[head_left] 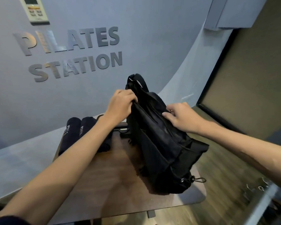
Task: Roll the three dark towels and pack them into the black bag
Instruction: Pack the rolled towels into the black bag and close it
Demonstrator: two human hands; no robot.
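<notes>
- The black bag (pixel 162 140) is stood on the right half of the small wooden table (pixel 113 181), with its top edge raised toward the wall.
- The upper left edge of the bag is gripped by the left hand (pixel 122 105), whose fingers are curled over the fabric.
- A fold of fabric near the bag's mouth is pinched by the right hand (pixel 179 116), thumb and fingers closed on it.
- Rolled dark towels (pixel 79 127) are laid side by side at the far left of the table, just beside the bag; two rolls are plainly seen, and the third is judged to lie under the left forearm, though that cannot be confirmed.
- The step in hand is judged to be the opening of the bag, so that the rolls can be packed.
- The mouth is best spread by pulling the two gripped edges apart evenly, with the base kept planted on the table so that the bag is not tipped over the right edge.
- One edge should be kept held while the first roll is fetched, lest the soft fabric collapse shut.
- The rolls should be lifted whole and slid in endwise, so that they are not unwound.
</notes>
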